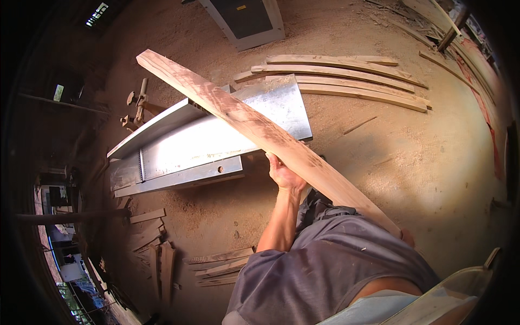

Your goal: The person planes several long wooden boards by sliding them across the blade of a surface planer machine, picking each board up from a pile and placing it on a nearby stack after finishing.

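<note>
A long, pale wooden board slants across the view, from the far left down to my right side. My left hand grips it from below near its middle, thumb along the near edge. At the board's near end, a small part of my right hand shows, holding that end; most of it is hidden. Beneath the board's far half stands a jointer with a shiny metal bed and a raised fence. The board passes above the bed; whether it touches the fence I cannot tell.
Several long boards lie stacked on the dusty floor beyond the jointer. Shorter offcuts and more strips lie at the near left. A grey cabinet-like machine stands at the far side. A wooden post rises at the far right.
</note>
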`<action>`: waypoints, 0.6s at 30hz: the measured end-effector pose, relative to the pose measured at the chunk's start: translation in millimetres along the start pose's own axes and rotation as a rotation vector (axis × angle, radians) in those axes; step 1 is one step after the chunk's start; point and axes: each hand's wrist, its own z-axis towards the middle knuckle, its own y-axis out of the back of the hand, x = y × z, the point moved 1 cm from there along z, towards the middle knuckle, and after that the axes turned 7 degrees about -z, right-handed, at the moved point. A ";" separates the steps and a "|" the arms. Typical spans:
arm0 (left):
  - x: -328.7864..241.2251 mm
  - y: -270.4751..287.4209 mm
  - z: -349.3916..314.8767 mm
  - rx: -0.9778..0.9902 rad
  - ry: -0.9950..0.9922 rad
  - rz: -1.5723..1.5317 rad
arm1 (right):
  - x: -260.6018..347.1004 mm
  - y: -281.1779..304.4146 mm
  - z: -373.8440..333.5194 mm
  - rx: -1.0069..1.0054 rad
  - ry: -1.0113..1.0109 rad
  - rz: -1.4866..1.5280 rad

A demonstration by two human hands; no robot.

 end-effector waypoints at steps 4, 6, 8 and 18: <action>63.0 3.8 77.1 -0.199 0.098 0.205 | 11.5 29.2 38.0 0.035 -0.079 -0.020; 88.0 -17.3 113.9 -0.299 0.221 0.199 | 18.0 45.7 59.7 0.045 -0.107 -0.031; 112.8 -24.2 152.7 -0.357 0.306 0.241 | 22.2 57.0 74.9 0.056 -0.140 -0.042; 236.5 3.9 300.1 -0.511 0.411 0.570 | 18.7 114.0 176.0 0.066 -0.219 -0.016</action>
